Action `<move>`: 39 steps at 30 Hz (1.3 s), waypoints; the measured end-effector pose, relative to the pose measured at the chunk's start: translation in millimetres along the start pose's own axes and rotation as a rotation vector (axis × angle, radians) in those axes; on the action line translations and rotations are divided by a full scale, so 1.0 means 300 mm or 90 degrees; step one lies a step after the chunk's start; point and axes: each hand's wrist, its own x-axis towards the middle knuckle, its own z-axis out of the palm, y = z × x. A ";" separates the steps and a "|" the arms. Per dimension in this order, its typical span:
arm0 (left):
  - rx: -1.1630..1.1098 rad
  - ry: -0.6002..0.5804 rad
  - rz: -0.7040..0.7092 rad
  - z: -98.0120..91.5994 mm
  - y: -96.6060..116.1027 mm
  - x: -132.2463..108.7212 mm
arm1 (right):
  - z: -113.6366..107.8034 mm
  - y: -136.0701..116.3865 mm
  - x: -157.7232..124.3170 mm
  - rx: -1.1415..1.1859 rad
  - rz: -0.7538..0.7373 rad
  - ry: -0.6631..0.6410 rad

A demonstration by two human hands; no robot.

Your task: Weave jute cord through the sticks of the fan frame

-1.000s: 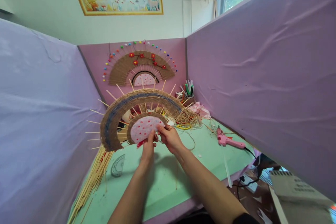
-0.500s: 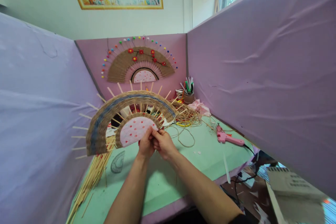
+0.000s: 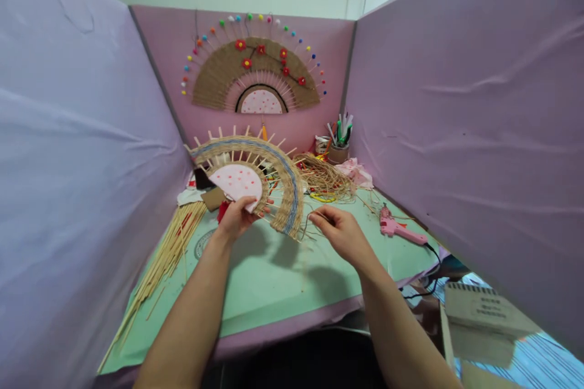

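A half-round woven fan (image 3: 239,181) is held up over the table, tilted down to the right. It has a pink dotted centre, a twine band with a blue-grey stripe, and pale sticks jutting from the outer edge. My left hand (image 3: 237,217) grips it at the lower edge of the pink centre, thumb in front and fingers behind. Beside the fan's right end, my right hand (image 3: 337,228) is closed in a pinch on a thin strand of twine (image 3: 306,223) that runs to the band's edge.
A bundle of thin sticks (image 3: 164,267) lies at the left, near a protractor (image 3: 203,244). Tangled twine (image 3: 323,176) and a pot of tools (image 3: 338,149) stand at the back. A pink glue gun (image 3: 401,228) rests at the right. A finished fan (image 3: 260,70) hangs on the back panel.
The fan has turned clockwise, its right end now lower. My right hand has left the fan's centre and moved right, now pinching twine. The view has tipped downward.
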 end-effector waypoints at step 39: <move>-0.264 0.023 -0.112 0.028 -0.008 -0.031 | -0.040 0.034 -0.046 -0.032 -0.034 0.159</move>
